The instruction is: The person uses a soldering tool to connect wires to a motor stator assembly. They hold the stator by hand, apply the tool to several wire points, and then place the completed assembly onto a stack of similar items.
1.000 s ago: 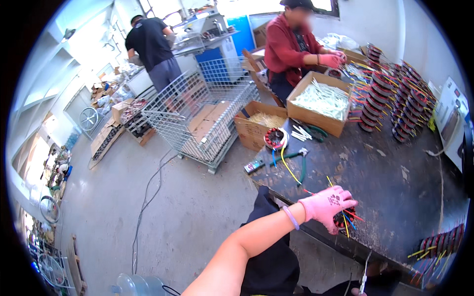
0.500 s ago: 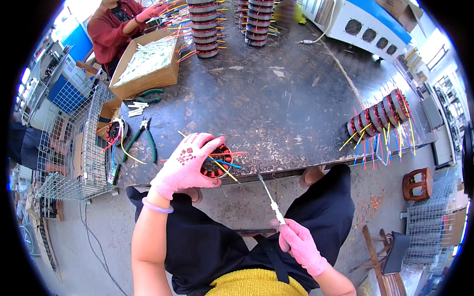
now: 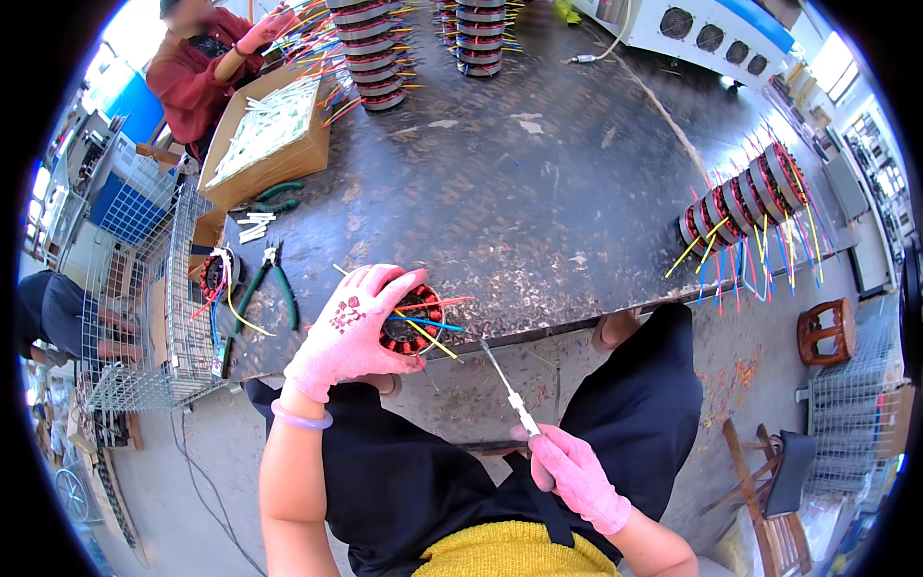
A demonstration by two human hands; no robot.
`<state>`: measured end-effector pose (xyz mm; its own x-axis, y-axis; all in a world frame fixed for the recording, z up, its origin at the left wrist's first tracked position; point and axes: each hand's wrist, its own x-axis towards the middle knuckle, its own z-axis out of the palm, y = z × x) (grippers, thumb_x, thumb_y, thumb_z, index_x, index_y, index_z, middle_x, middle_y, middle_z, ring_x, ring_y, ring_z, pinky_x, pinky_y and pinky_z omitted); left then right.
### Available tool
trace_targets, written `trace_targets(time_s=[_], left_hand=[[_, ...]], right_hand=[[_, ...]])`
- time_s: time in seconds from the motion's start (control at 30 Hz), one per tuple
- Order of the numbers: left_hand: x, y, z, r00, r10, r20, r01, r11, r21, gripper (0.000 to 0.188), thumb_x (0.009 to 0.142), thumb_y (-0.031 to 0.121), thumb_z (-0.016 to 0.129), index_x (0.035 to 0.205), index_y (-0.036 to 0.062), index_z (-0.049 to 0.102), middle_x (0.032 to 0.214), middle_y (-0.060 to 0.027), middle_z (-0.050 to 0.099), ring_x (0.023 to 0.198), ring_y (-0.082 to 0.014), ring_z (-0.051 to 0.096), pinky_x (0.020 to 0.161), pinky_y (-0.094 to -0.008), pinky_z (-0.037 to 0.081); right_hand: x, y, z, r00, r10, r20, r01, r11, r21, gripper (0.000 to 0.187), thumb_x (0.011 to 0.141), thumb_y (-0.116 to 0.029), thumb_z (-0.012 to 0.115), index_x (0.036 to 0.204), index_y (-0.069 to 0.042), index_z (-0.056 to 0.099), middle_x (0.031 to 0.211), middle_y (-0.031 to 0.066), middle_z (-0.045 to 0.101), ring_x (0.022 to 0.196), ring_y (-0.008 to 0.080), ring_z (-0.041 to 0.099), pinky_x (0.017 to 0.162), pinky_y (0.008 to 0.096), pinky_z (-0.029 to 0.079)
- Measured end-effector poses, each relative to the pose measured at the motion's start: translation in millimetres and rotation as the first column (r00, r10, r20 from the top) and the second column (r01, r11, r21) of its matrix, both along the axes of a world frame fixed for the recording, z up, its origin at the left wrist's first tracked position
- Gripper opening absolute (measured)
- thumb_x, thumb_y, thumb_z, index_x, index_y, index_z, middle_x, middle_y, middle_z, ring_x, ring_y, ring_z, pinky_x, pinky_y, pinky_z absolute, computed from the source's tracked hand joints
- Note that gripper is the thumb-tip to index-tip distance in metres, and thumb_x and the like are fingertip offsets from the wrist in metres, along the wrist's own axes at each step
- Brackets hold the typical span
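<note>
My left hand point(image 3: 348, 322), in a pink glove with a red print, wraps round a motor stator point(image 3: 429, 306) at the table's front edge. Red and black windings line the stator's ring. Red, blue and yellow wires stick out of it to the right. In my gloved right hand point(image 3: 573, 473) is a slim white-bodied tool point(image 3: 520, 408) with a thin shaft. Its darker tip points up and left toward the stator's wires, a short way from them. I cannot make out the tool's exact kind.
Green-handled pliers point(image 3: 269, 287), another wired stator point(image 3: 219, 274) and white sleeves point(image 3: 255, 227) lie at left. Beyond stands a cardboard box point(image 3: 288, 162) of white sleeves, near a co-worker in red point(image 3: 187, 85). Stator stacks stand at the back point(image 3: 370, 58); another lies at right point(image 3: 745, 197).
The view has shifted slightly. My right hand and the slim tool have come a little left and up, while my left hand keeps its hold on the stator.
</note>
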<state>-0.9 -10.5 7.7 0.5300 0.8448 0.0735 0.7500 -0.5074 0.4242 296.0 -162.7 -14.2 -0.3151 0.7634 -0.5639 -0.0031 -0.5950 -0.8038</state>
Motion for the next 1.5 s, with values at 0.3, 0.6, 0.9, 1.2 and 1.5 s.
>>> trace_targets(time_s=[0.3, 0.6, 0.9, 1.2, 1.5], left_hand=[[2.1, -2.1, 1.9, 1.0, 0.011, -0.014, -0.011, 1.0, 0.003, 0.099, 0.054, 0.036, 0.09, 0.14, 0.0082, 0.051, 0.131, -0.0167, 0.053, 0.124, -0.038, 0.05, 0.109, -0.0452, 0.038], [2.9, -3.7, 0.9, 0.999, 0.022, -0.024, -0.021, 1.0, 0.01, 0.094, 0.057, 0.034, 0.089, 0.139, 0.0084, 0.051, 0.128, -0.0166, 0.053, 0.124, -0.0379, 0.05, 0.109, -0.0457, 0.038], [2.1, -3.3, 1.2, 0.999, 0.021, -0.028, -0.021, 1.0, 0.001, 0.098, 0.054, 0.037, 0.09, 0.139, 0.0083, 0.051, 0.131, -0.0172, 0.053, 0.124, -0.038, 0.05, 0.108, -0.0452, 0.038], [2.9, -5.5, 0.4, 0.999, 0.028, -0.024, -0.027, 0.999, 0.028, 0.099, 0.053, 0.035, 0.09, 0.14, 0.0085, 0.051, 0.131, -0.0165, 0.053, 0.123, -0.038, 0.049, 0.108, -0.0454, 0.039], [4.7, -3.7, -0.6, 0.999, 0.026, -0.029, -0.025, 1.0, 0.013, 0.098, 0.053, 0.034, 0.09, 0.139, 0.0082, 0.052, 0.131, -0.0165, 0.053, 0.122, -0.0378, 0.05, 0.108, -0.0452, 0.039]], right_hand=[[-2.7, -3.6, -3.5, 0.995, -0.046, -0.087, 0.042, 0.998, -0.048, 0.038, 0.105, -0.026, 0.048, 0.128, 0.001, 0.059, 0.065, -0.0012, 0.049, 0.06, 0.0067, 0.047, 0.058, 0.0235, 0.038], [-5.3, -2.1, -3.1, 0.997, -0.039, -0.07, 0.033, 0.996, -0.084, 0.039, 0.105, -0.027, 0.048, 0.131, 0.001, 0.059, 0.066, -0.0021, 0.048, 0.061, 0.0054, 0.045, 0.058, 0.0232, 0.037], [-6.1, -2.5, 1.2, 0.997, -0.039, -0.065, 0.034, 0.996, -0.08, 0.039, 0.105, -0.027, 0.048, 0.131, 0.001, 0.058, 0.066, -0.0026, 0.048, 0.06, 0.0059, 0.044, 0.057, 0.0232, 0.037], [-3.7, -3.5, -2.5, 0.999, 0.004, -0.046, -0.004, 1.0, -0.018, 0.038, 0.105, -0.027, 0.047, 0.13, 0.0, 0.058, 0.065, 0.0001, 0.05, 0.06, 0.0075, 0.047, 0.058, 0.0249, 0.039], [-4.2, -6.1, -7.5, 0.999, -0.02, -0.039, 0.02, 1.0, -0.009, 0.036, 0.105, -0.027, 0.047, 0.128, -0.001, 0.059, 0.066, -0.0006, 0.051, 0.06, 0.0071, 0.047, 0.058, 0.0245, 0.039]])
